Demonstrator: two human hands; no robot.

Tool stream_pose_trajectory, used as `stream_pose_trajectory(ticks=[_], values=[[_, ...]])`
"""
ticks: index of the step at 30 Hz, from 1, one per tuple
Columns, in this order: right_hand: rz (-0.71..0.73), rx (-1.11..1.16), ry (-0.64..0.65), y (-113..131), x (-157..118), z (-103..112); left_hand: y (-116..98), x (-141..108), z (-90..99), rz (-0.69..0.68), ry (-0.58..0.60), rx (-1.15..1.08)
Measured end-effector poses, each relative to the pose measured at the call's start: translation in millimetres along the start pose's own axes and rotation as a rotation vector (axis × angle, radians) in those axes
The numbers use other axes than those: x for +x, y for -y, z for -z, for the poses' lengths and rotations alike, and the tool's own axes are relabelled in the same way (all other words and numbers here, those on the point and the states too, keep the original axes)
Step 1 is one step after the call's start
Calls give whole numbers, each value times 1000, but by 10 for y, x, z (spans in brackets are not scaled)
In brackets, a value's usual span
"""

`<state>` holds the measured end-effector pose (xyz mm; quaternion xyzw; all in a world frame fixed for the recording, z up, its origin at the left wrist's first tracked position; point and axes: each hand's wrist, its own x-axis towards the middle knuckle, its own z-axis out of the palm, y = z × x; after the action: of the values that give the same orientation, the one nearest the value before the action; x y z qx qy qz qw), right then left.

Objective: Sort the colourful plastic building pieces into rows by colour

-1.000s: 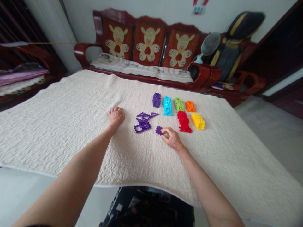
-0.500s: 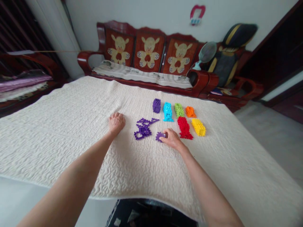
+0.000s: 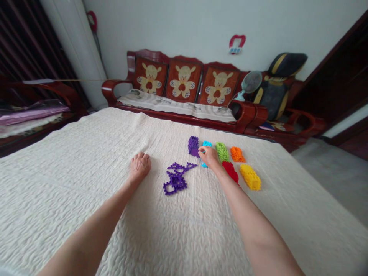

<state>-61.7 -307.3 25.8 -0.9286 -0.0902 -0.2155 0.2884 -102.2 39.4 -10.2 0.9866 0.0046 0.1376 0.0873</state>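
My right hand (image 3: pixel 209 156) pinches a purple piece (image 3: pixel 195 153) at the near end of the purple stack (image 3: pixel 193 143). Beneath and behind that hand a cyan stack (image 3: pixel 207 143) is partly covered. My left hand (image 3: pixel 140 165) rests on the quilted cover with its fingers curled together and nothing seen in it. Between the hands and nearer to me lies a loose pile of purple pieces (image 3: pixel 177 180), some with open frames. A red stack (image 3: pixel 230 171) lies partly behind my right wrist.
Green (image 3: pixel 222 151), orange (image 3: pixel 237 154) and yellow (image 3: pixel 250 177) stacks lie to the right on the cream cover (image 3: pixel 86 165). Beyond it stand a wooden sofa (image 3: pixel 172 115) with bear-patterned backs and a small fan (image 3: pixel 252 82).
My right hand has moved forward with the purple piece, from beside the loose pile to the purple stack. The camera view has tilted up; my left hand still rests on the cover.
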Motion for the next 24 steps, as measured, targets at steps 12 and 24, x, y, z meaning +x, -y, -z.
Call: stream_pose_trajectory(ticks=[12,24], values=[[38,-156,57,-122,146,-232,-2,26,-7,10,22,-7],[68,-1,-9,130,-125,-70,0,14,-9,22,34,-52]])
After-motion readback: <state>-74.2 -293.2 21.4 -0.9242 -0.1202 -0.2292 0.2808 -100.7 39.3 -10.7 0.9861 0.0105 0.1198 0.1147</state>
